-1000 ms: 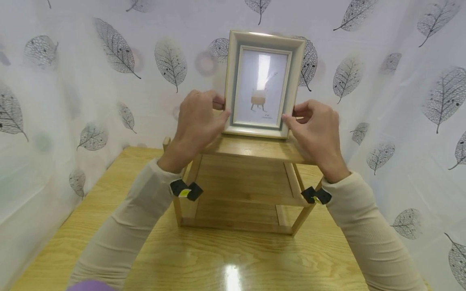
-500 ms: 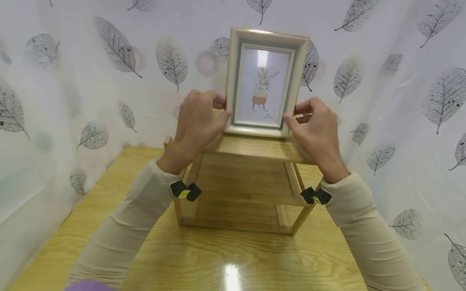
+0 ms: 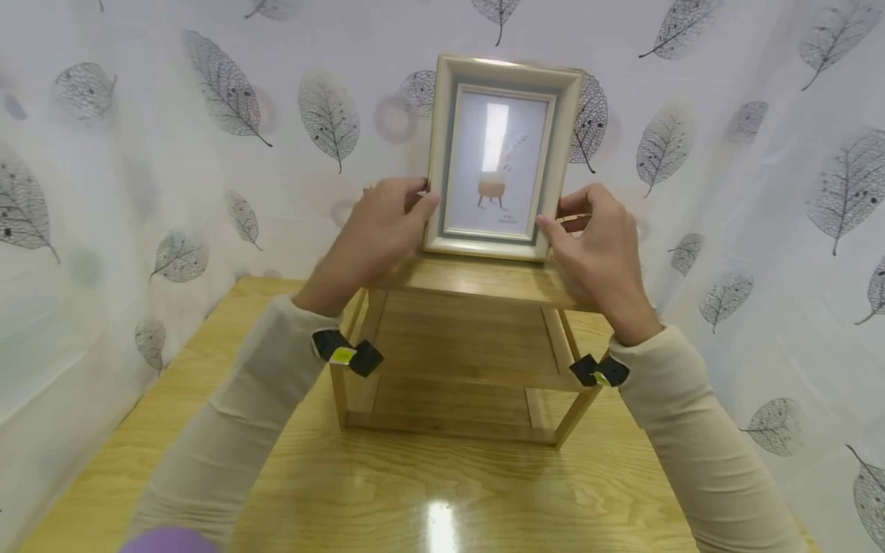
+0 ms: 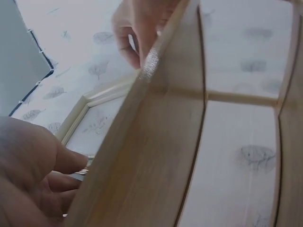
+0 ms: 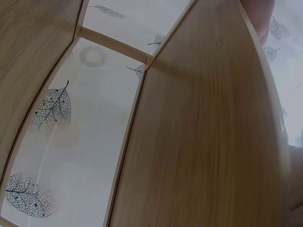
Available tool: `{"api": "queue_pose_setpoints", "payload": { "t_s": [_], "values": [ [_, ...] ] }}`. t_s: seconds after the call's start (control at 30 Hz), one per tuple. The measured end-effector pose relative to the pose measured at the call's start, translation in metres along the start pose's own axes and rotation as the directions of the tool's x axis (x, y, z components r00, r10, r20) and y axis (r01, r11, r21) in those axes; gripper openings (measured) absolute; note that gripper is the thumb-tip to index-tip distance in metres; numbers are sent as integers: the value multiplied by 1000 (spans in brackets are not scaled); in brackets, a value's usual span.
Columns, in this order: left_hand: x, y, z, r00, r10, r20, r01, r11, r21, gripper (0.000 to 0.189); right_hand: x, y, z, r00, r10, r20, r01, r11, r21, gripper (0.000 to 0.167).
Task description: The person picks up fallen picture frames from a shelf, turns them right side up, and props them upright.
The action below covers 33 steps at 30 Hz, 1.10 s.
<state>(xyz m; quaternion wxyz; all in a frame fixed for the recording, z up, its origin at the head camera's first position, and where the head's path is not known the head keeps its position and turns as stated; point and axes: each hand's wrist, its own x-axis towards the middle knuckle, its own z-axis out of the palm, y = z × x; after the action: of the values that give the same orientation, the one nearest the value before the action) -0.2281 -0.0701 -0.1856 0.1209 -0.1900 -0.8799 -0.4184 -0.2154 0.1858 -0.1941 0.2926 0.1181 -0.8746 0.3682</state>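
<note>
A picture frame, cream with a grey-green inner band, stands upright on the top board of a wooden shelf rack. Its print shows a plant in a legged pot, partly washed out by glare. My left hand holds the frame's left side, thumb against the edge, other fingers partly hidden. On the opposite side my right hand pinches the lower right edge between thumb and fingers. From below, in the left wrist view, the rack's board cuts across the frame.
The rack has two lower shelves and stands on a glossy wood-grain table. Behind and beside it hangs a pale curtain printed with leaves. A purple rounded thing shows at the bottom left edge.
My left hand has shifted slightly up along the frame's side. The frame tilted a little and came back, so the glare covers the print again. My right hand stays at its edge.
</note>
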Motion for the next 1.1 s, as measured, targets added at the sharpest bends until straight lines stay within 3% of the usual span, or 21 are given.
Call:
{"api": "queue_pose_setpoints", "payload": {
  "t_s": [0.13, 0.43, 0.83, 1.1],
  "values": [
    [3, -1, 1, 999, -44, 11, 45, 997, -63, 43, 0, 0, 0, 1000, 12, 9, -12, 1000, 0, 28],
    [3, 0, 2, 1000, -25, 5, 25, 991, -129, 38, 1, 1, 3, 1000, -16, -9, 16, 1000, 15, 21],
    [-3, -1, 1, 999, -29, -20, 26, 988, -151, 42, -2, -1, 4, 997, -73, -20, 71, 995, -68, 30],
    [-7, -1, 1, 999, -14, -37, 8, 987, -162, 42, -9, -10, 6, 995, -96, 6, 96, 995, -26, 33]
  ]
}}
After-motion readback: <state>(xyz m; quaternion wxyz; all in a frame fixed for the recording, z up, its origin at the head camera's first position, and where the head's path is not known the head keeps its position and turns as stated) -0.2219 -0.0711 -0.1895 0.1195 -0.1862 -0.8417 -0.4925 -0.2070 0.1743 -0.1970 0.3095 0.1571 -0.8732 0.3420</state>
